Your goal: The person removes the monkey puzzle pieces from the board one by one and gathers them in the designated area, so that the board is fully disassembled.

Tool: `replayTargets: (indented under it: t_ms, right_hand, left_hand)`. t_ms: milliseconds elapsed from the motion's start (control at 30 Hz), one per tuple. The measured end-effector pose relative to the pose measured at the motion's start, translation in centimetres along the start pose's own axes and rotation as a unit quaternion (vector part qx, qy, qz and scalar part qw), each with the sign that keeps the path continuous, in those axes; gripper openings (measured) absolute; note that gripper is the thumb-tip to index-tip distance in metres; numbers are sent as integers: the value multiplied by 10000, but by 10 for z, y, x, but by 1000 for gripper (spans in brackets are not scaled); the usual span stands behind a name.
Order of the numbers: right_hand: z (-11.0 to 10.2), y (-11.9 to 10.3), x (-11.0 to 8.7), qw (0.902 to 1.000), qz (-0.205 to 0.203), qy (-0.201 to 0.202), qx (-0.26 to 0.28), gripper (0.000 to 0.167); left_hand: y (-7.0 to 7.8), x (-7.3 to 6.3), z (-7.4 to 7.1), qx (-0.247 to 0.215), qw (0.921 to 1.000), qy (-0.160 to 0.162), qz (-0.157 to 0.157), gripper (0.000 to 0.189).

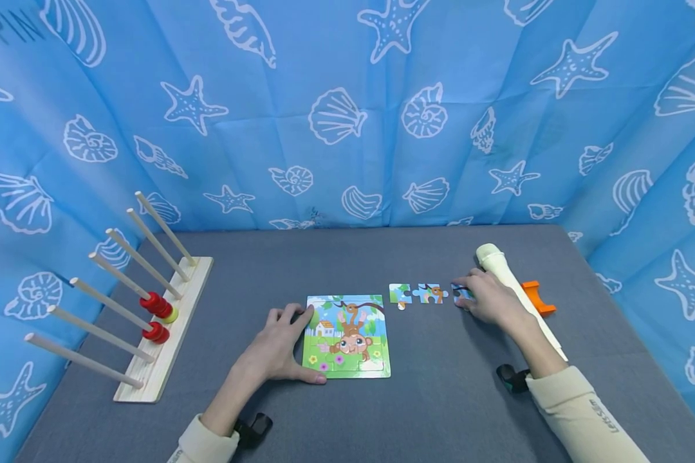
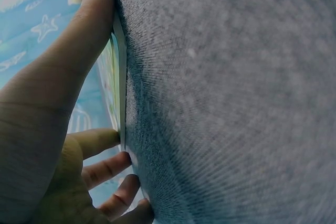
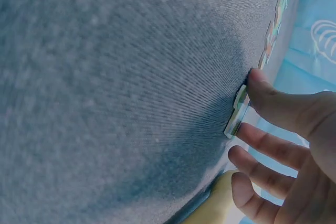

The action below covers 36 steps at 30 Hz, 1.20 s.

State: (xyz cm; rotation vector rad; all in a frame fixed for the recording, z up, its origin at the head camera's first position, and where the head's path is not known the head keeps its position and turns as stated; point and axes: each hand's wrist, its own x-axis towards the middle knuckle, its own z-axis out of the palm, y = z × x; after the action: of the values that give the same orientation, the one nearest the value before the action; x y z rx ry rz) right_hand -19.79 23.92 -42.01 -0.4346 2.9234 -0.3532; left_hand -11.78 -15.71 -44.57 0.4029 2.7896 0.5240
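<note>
A square jigsaw puzzle [image 1: 347, 337] with a monkey hanging from a branch lies flat on the table. At its left side is my left hand [image 1: 280, 344], the thumb along the lower left edge and the index fingertip near the upper left corner. My right hand [image 1: 489, 297] pinches a small blue puzzle piece [image 1: 461, 293] at table level between thumb and index finger; the right wrist view shows this piece [image 3: 237, 111] edge-on. Left of it lie a blue piece with an orange patch [image 1: 430, 294] and a green and blue piece [image 1: 400, 294].
A pale microphone-shaped toy [image 1: 512, 283] lies just beyond my right hand, beside an orange curved block [image 1: 537, 298]. On the left stands a wooden peg rack [image 1: 170, 347] with upright rods and several red and yellow rings [image 1: 157, 305]. A blue seashell curtain [image 1: 336, 167] hangs behind the table.
</note>
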Motion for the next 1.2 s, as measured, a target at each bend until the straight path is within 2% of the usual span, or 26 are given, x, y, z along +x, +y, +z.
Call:
replayTargets:
  t_ms: [567,967,1200]
  right_hand:
    - [-1,-7,1,9999,-32,121,-115,46]
    - [-5,-40,-4,9957,-536,685,316,44]
    - [-5,-61,-7,9949,-582,648,517,44]
  left_hand:
    - [0,2,1,75,10000,13,-9,128]
    - [0,1,1,35,10000,18,1,127]
    - [0,1,1,42,10000,51,28,127]
